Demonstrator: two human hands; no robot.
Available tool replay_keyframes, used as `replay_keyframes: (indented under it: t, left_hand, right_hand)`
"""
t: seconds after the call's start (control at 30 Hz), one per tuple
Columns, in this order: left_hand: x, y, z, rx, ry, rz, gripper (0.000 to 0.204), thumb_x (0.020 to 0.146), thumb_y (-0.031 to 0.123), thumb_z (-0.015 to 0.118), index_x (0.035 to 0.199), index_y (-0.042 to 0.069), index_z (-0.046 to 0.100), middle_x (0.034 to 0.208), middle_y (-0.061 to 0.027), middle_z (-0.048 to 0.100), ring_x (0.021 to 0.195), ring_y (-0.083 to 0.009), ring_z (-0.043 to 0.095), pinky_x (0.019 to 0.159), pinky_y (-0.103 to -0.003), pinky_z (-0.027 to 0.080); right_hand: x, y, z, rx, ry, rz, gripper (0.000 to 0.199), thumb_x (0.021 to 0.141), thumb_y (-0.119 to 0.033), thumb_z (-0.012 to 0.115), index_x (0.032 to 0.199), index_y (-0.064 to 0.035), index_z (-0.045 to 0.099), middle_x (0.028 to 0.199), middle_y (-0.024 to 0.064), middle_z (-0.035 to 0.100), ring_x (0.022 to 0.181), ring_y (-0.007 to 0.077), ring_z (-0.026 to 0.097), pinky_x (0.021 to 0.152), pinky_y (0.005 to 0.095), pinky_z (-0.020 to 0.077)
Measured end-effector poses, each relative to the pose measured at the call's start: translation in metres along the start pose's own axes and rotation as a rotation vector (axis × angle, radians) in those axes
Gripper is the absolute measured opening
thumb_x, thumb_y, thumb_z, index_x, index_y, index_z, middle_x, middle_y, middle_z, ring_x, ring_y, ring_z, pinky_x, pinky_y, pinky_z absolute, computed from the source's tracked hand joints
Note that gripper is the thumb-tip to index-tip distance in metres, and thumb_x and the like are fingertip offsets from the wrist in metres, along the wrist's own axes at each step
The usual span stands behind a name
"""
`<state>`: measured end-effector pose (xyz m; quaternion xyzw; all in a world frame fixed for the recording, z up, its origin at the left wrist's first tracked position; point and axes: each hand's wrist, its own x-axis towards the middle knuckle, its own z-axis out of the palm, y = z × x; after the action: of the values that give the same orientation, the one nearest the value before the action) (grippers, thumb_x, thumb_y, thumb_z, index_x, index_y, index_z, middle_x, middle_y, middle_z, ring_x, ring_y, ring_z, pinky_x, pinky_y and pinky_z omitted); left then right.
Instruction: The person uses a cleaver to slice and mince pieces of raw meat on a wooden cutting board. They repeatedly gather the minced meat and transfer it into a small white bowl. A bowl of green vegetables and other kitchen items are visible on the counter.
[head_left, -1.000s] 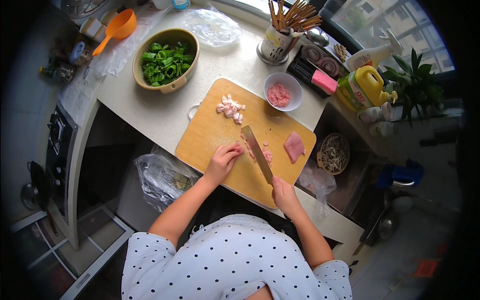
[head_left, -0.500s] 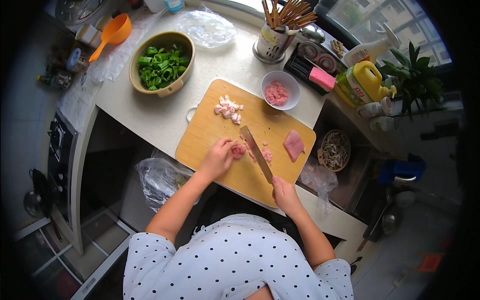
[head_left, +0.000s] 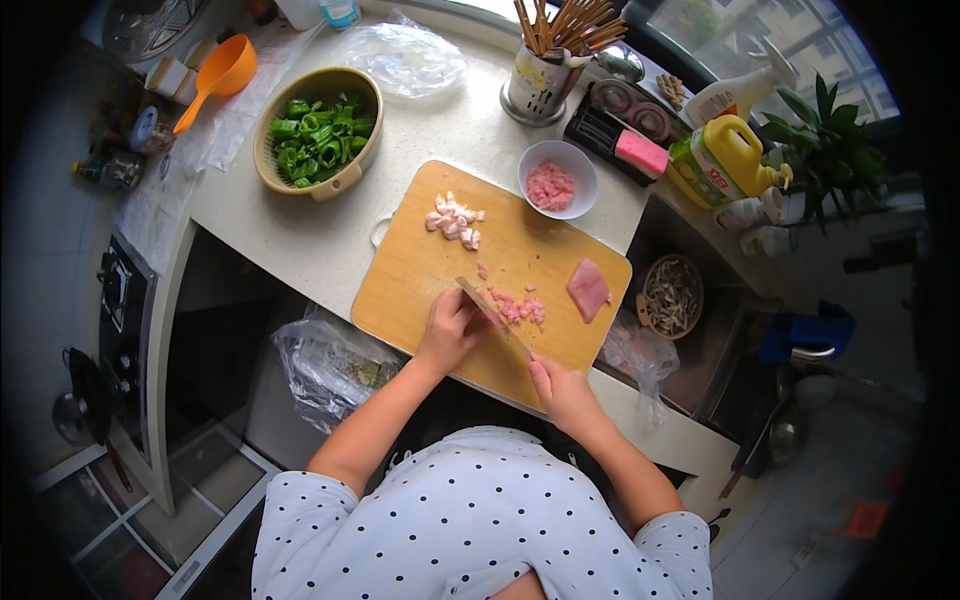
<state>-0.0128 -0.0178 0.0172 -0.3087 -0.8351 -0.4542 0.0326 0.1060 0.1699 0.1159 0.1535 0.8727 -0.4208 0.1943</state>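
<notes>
A hand could pass between the chopped meat [head_left: 519,308] and meat slab [head_left: 588,291], but the kitchen knife [head_left: 495,317] blocks the left hand [head_left: 447,328] from there.

Lighting: daylight, from the window [head_left: 780,40] at upper right. Brightest: pale countertop [head_left: 450,130]. Dim: recess [head_left: 235,300] below the counter, and the right-hand wall. Glare: white glints on the crumpled plastic bag [head_left: 408,60]. Focus: centre fairly clear — knife [head_left: 495,318] slightly blurred. Distortion: fisheye, bowed edges — soft, blackened rim.

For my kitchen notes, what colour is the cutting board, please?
The cutting board is yellowish tan, best seen in the head view.
</notes>
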Motion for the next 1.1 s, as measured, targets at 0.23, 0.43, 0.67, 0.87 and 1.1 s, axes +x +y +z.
replay_keyframes:
  t: [0.23,0.43,0.67,0.87,1.1]
  left_hand:
    - [0.005,0.016,0.003,0.036,0.050,-0.036,0.025,0.068,0.006,0.074,0.091,0.004,0.065,0.103,-0.0122,0.058,0.093,-0.0319,0.055,0.083,-0.041,0.044]
    - [0.002,0.009,0.017,0.107,0.120,-0.130,0.023,0.068,0.002,0.074,0.089,0.004,0.064,0.101,-0.0119,0.059,0.095,-0.0328,0.056,0.083,-0.041,0.046]
    - [-0.003,0.000,0.011,0.049,0.115,-0.028,0.023,0.069,-0.002,0.070,0.091,0.000,0.065,0.102,-0.0139,0.061,0.098,-0.0339,0.057,0.086,-0.041,0.047]
    - [-0.007,-0.014,0.012,0.049,0.069,-0.041,0.031,0.067,-0.003,0.070,0.097,-0.001,0.067,0.102,-0.0165,0.063,0.099,-0.0364,0.058,0.088,-0.042,0.048]
    - [-0.010,-0.011,0.015,0.067,0.101,0.015,0.021,0.073,-0.003,0.068,0.094,-0.002,0.066,0.099,-0.0155,0.063,0.096,-0.0345,0.059,0.085,-0.042,0.049]
  right_hand:
    - [0.005,0.006,-0.001,0.066,-0.020,0.055,0.041,0.099,-0.036,0.045,0.111,-0.0013,0.063,0.089,0.0270,0.065,0.085,0.0450,0.063,0.076,0.0484,0.0506]
    - [0.003,-0.005,-0.014,0.153,-0.011,0.068,0.041,0.100,-0.035,0.044,0.113,-0.0002,0.062,0.089,0.0275,0.065,0.087,0.0449,0.063,0.076,0.0464,0.0510]
    - [-0.009,0.000,-0.005,0.071,-0.077,0.073,0.041,0.099,-0.035,0.044,0.115,-0.0010,0.061,0.090,0.0281,0.065,0.086,0.0452,0.063,0.077,0.0485,0.0507]
    - [0.020,-0.007,0.022,-0.041,-0.045,0.037,0.040,0.099,-0.037,0.045,0.115,-0.0041,0.061,0.085,0.0297,0.064,0.082,0.0469,0.062,0.074,0.0514,0.0506]
    - [0.048,-0.013,0.031,0.077,0.048,-0.006,0.041,0.100,-0.038,0.042,0.099,-0.0033,0.062,0.081,0.0276,0.063,0.082,0.0472,0.060,0.073,0.0540,0.0476]
